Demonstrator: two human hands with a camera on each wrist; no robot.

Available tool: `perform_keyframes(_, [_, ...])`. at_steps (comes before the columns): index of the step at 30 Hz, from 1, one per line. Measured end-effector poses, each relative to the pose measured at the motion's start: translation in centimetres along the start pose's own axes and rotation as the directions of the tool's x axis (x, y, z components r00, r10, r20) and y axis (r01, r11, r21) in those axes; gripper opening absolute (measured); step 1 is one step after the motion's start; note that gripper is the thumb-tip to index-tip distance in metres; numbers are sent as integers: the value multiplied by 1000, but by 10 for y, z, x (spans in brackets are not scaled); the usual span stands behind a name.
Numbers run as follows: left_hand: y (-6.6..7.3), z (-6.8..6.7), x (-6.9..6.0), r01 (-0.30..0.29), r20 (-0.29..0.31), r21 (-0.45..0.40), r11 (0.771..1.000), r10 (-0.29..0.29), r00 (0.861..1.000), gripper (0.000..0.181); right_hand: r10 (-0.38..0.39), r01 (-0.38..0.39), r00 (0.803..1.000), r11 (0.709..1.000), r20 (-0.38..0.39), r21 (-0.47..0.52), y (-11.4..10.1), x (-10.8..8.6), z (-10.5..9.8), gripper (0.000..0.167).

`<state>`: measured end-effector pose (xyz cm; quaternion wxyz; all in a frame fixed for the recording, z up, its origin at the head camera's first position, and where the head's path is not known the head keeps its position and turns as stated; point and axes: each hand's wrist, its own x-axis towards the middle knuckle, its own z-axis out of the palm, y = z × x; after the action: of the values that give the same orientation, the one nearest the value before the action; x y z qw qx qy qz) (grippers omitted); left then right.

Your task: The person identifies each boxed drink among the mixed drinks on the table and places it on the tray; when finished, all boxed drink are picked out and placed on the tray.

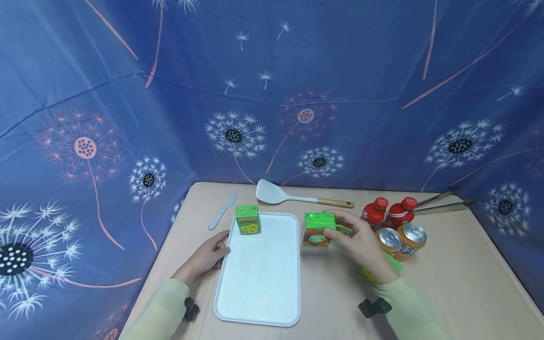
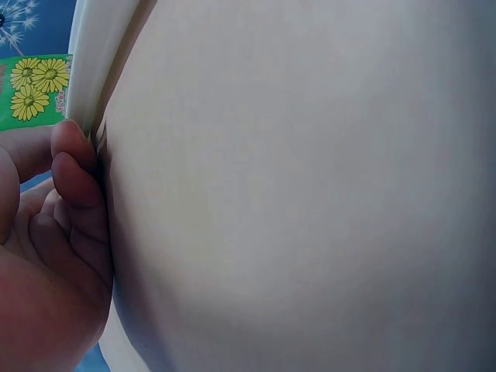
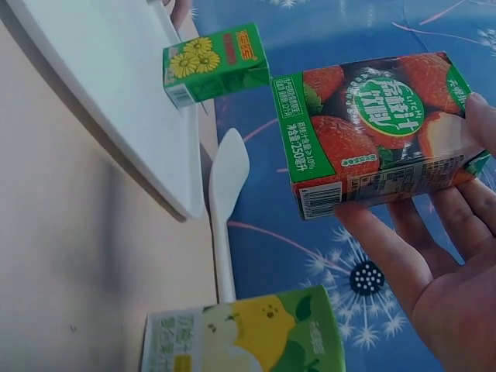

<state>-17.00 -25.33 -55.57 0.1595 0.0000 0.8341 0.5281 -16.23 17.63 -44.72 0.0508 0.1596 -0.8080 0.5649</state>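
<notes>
The head view looks forward and down over the table; the left wrist's looks closely past the left hand; the right wrist's, near and tilted, shares the tray with the head's.

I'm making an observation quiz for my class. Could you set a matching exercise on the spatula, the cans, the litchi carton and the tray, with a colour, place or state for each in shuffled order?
Things:
1. Spatula
2. Cans
3. Litchi carton
4. Tray

Descriptions:
A. Held in the right hand
B. White, with wood at the handle's end
C. Held at its edge by the left hand
D. Orange, with silver tops

Pairs: 1-B, 2-D, 3-A, 4-C
</notes>
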Motion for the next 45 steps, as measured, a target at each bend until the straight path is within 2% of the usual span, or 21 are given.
perform_keyframes(6, [0, 0, 0, 13, -13, 2, 1000, -13, 1000, 63, 81, -81, 997, 996, 10, 30, -1, 1, 11, 44])
perform_keyframes(10, [1, 0, 0, 12, -17, -7, 1000, -12, 1000, 63, 95, -96, 995, 995, 17, 32, -1, 2, 17, 44])
perform_keyframes(19, [2, 0, 0, -3, -16, -32, 999, 3, 1000, 63, 77, -78, 996, 996, 43, 30, 4, 5, 30, 44])
perform_keyframes(29, [-2, 1, 2, 0, -14, -38, 999, -1, 1000, 65, 32, -47, 994, 989, 105, 141, 7, 8, 46, 41])
perform_keyframes(38, [-1, 1, 2, 5, -7, -34, 999, -5, 1000, 64, 34, -58, 988, 985, 147, 161, 4, 8, 60, 43])
perform_keyframes(45, [-3, 2, 3, 21, -27, -20, 1000, -22, 999, 66, 29, -52, 989, 986, 143, 160, 6, 9, 69, 42])
